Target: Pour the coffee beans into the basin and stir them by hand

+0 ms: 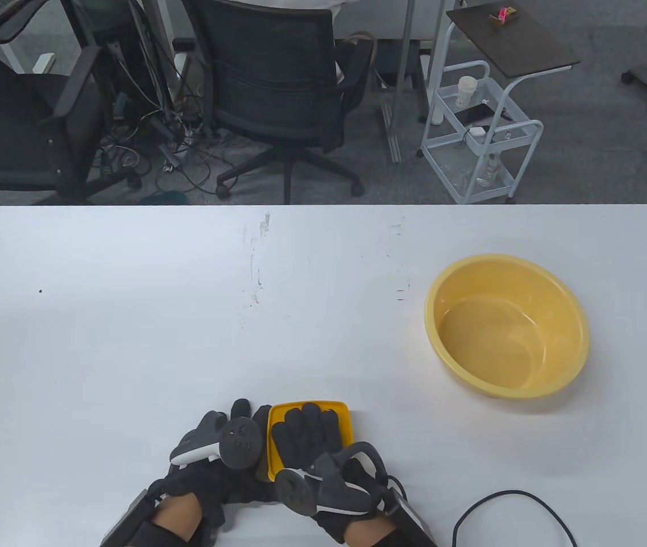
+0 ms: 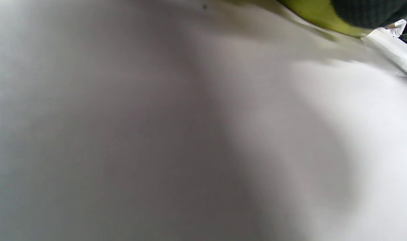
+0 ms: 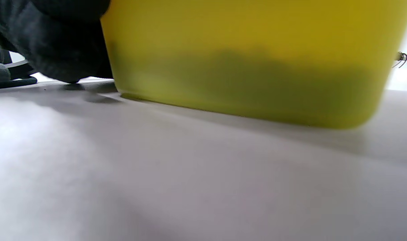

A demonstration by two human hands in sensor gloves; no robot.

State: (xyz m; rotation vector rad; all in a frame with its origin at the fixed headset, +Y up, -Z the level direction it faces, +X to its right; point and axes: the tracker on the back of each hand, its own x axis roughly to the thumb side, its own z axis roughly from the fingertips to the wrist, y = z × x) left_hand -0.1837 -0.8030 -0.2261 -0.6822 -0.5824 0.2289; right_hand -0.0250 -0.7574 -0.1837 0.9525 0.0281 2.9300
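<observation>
Coffee beans (image 3: 257,77) sit unpoured in our lidded yellow box (image 1: 339,411); right hand (image 1: 306,436) flat on the lid, left hand (image 1: 226,450) clasping its side, basin (image 1: 507,325) empty.

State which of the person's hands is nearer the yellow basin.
Right. The right hand lies atop the yellow box, basin-side; the left hand sits beyond it, farther from the basin.

Box (image 1: 341,420) was placed at table's (image 1: 129,319) near edge, centre; basin (image 1: 507,325) was set far-right of it, well apart.
</observation>
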